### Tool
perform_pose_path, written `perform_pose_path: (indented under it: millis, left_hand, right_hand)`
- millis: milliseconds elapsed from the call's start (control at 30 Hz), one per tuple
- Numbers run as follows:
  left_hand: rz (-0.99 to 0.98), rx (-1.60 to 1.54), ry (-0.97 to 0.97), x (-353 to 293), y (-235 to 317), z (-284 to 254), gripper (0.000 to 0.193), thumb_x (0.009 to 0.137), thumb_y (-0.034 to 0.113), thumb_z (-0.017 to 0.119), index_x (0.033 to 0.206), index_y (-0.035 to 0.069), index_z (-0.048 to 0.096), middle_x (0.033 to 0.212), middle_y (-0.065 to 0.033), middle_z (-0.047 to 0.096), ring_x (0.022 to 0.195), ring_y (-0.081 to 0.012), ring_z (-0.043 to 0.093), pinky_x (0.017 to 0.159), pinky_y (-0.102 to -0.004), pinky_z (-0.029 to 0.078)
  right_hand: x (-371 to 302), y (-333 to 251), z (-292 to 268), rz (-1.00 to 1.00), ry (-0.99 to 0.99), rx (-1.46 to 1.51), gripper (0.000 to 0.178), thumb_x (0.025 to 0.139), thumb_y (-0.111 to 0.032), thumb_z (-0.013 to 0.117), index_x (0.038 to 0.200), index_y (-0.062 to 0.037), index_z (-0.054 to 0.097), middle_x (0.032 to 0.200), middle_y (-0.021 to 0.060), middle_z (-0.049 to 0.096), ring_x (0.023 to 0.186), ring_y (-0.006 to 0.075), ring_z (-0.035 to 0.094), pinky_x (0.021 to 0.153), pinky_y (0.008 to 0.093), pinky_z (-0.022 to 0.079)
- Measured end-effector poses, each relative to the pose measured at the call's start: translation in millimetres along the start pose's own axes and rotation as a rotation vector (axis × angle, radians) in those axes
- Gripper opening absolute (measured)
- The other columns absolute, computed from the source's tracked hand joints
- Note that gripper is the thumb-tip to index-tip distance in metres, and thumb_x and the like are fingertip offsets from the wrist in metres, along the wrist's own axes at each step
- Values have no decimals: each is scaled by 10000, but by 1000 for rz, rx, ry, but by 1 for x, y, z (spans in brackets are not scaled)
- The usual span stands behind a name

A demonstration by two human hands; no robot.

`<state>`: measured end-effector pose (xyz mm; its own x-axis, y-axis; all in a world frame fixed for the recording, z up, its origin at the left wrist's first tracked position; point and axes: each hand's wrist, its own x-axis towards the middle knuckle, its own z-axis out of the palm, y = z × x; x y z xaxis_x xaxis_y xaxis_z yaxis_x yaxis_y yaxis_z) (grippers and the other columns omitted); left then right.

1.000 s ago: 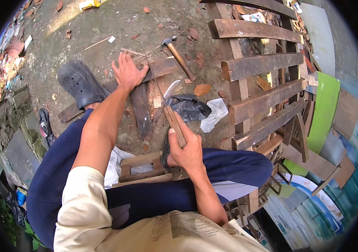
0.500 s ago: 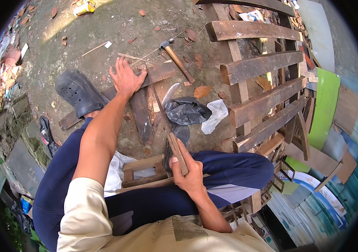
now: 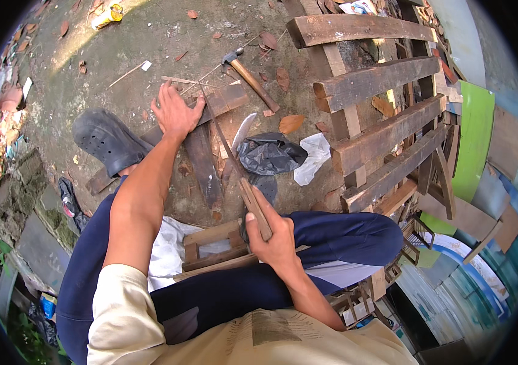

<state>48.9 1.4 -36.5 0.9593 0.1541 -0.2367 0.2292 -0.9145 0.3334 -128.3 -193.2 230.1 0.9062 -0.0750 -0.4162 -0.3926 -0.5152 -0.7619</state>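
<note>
My right hand (image 3: pixel 273 241) is closed around the wooden handle (image 3: pixel 256 210) of a saw. Its thin dark blade (image 3: pixel 222 137) is seen nearly edge-on and crosses a brown plank (image 3: pixel 225 100) lying low over the ground. My left hand (image 3: pixel 176 112) rests on that plank just left of the blade, fingers spread and thumb reaching toward the blade. Another dark board (image 3: pixel 202 161) runs from under the plank toward me. My foot in a dark clog (image 3: pixel 108 139) is beside the plank's left part.
A hammer (image 3: pixel 250 79) lies beyond the plank's right end. A black plastic bag (image 3: pixel 271 153) and a white plastic scrap (image 3: pixel 312 159) sit right of the blade. A slatted wooden pallet (image 3: pixel 386 85) stands at the right. A small wooden frame (image 3: pixel 210 240) is between my legs.
The saw and my right hand have slid slightly forward along the cut line. My left hand stays on the plank. The whole view has shifted a little.
</note>
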Motion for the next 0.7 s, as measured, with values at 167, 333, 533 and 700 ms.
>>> perform_pose_path:
  millis: [167, 333, 533, 700]
  left_hand:
    - [37, -19, 51, 7, -1, 7, 821, 854, 578, 687, 1374, -24, 483, 1604, -182, 364, 1541, -328, 274, 1219, -603, 179]
    - [9, -50, -26, 2, 6, -9, 850, 862, 591, 673, 1389, -42, 468, 1607, -187, 358, 1547, -327, 264, 1217, -607, 177]
    - [38, -7, 6, 6, 9, 3, 847, 865, 604, 665, 1386, -36, 474, 1625, -189, 339, 1552, -318, 256, 1226, -590, 171]
    - [-8, -7, 16, 1, -7, 1, 837, 858, 596, 683, 1379, -26, 476, 1619, -185, 340, 1547, -320, 259, 1229, -581, 170]
  right_hand:
    - [121, 18, 56, -20, 22, 19, 521, 954, -185, 633, 1451, -35, 582, 1042, 317, 719, 980, 496, 702, 872, 470, 580]
    - [-6, -3, -5, 87, -56, 15, 474, 979, -87, 599, 1434, 43, 581, 1209, 259, 738, 990, 277, 778, 847, 344, 582]
    - [126, 22, 53, -17, 32, -9, 467, 969, -173, 624, 1402, 1, 612, 1148, 319, 704, 1040, 465, 705, 917, 445, 572]
    - [48, -7, 24, 30, 14, 31, 504, 968, -193, 630, 1435, -8, 590, 1105, 313, 719, 982, 492, 709, 896, 460, 575]
